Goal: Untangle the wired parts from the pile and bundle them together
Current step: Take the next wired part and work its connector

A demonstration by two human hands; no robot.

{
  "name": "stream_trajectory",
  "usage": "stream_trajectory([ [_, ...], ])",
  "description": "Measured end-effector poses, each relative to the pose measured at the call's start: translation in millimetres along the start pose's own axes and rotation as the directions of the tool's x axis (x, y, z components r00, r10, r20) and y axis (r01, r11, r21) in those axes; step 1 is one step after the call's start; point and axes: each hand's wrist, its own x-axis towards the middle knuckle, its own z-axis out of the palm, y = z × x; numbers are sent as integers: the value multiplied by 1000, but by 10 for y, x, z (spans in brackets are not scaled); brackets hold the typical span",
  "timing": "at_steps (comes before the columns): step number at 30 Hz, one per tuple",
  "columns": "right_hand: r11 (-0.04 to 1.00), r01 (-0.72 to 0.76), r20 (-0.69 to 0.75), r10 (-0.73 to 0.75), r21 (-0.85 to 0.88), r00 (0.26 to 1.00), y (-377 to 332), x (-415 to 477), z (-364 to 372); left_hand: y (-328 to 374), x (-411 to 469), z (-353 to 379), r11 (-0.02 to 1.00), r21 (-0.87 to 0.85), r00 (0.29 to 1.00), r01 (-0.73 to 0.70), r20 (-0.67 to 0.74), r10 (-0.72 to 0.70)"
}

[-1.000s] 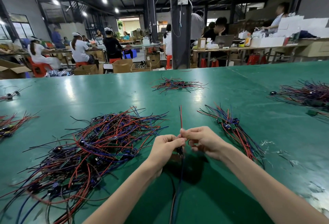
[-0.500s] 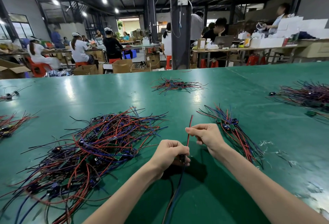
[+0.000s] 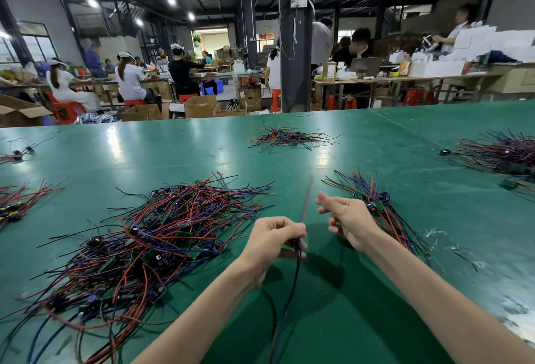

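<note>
Changed since the earlier frame: right hand (image 3: 350,220) off the red wire (image 3: 307,201), pinched there half a second ago. Now drawn a little to the right, fingers loosely spread and part curled, grasping nothing visible. Red wire blurred, apparently springing free above the left hand (image 3: 272,242).

Left hand clenched round one wired part (image 3: 296,243). Small dark body at the fingertips, red wire rising from it, dark and blue wires (image 3: 293,276) hanging below toward the near edge. Held over the green table (image 3: 405,137), between the tangled pile (image 3: 144,247) on the left and the sorted bundle (image 3: 376,207) on the right. No visible contact with either.

Handling, as judged: very light. Wires thin, limp yet slightly springy, liable to whip and to snag in neighbouring loops. Insulation smooth, likely to slide through a slack pinch. Small body at the wire roots the only stiff point; joints there probably the weak spot under a hard tug.

Best hold, as judged: at the body, as in the left hand at present, with the free hand stroking the wires straight from root to tip. Inadvisable to pull by a single wire end. For bundling, advisable to lay body beside bodies, wires all one way.

Also on the table: further heaps at far centre (image 3: 289,137), far right (image 3: 503,155) and left edge (image 3: 17,204).
</note>
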Motion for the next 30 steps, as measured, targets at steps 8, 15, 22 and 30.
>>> stream_trajectory([
  [8, 952, -56, 456, 194, -299, 868, 101, -386, 379, -87, 132, -205, 996, -89, 943, -27, -334, -4],
  [15, 963, -36, 448, 158, -269, 880, 130, -439, 415, -133, 193, -233, 997, -44, 942, -65, -333, 47],
  [22, 990, 85, 311, -47, -110, 949, 158, -413, 462, -104, 204, -240, 968, -250, 998, 35, -43, -47],
  [30, 983, 115, 297, -70, -140, 952, 170, -417, 478, -153, 190, -257, 969, -245, 996, 20, -81, -41],
])
